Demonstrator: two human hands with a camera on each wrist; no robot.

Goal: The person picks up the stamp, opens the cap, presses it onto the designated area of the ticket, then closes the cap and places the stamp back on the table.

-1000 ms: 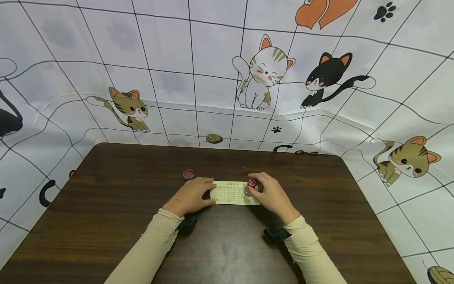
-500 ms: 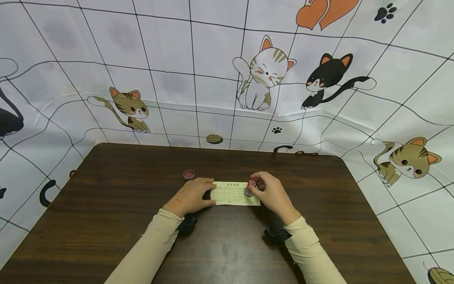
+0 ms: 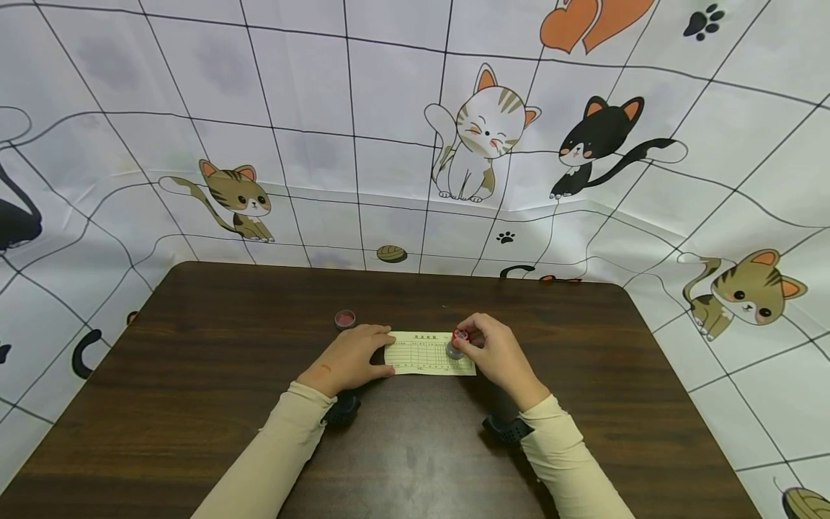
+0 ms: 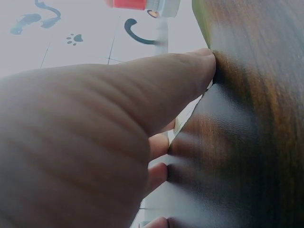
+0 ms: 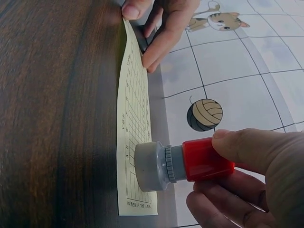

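A stamp with a red handle and grey base (image 5: 154, 166) stands on the right part of a pale yellow printed form (image 3: 415, 353). My right hand (image 3: 501, 358) pinches its red handle (image 5: 202, 159) between thumb and fingers. In the right wrist view the grey end meets the form's printed grid, hiding what lies beneath. At the form's left end, my left hand (image 3: 353, 357) rests with thumb and fingers spread, pressing the paper to the table. The left thumb (image 4: 190, 71) lies at the paper's edge in the left wrist view.
A small round dish with a reddish inside (image 3: 345, 318) sits just beyond the left hand. The dark wooden table (image 3: 415, 447) runs back to a wall sheet (image 3: 311, 166) printed with cats and grid lines.
My right fingers have shifted very slightly at the stamp's handle. The left hand and the form stay where they were.
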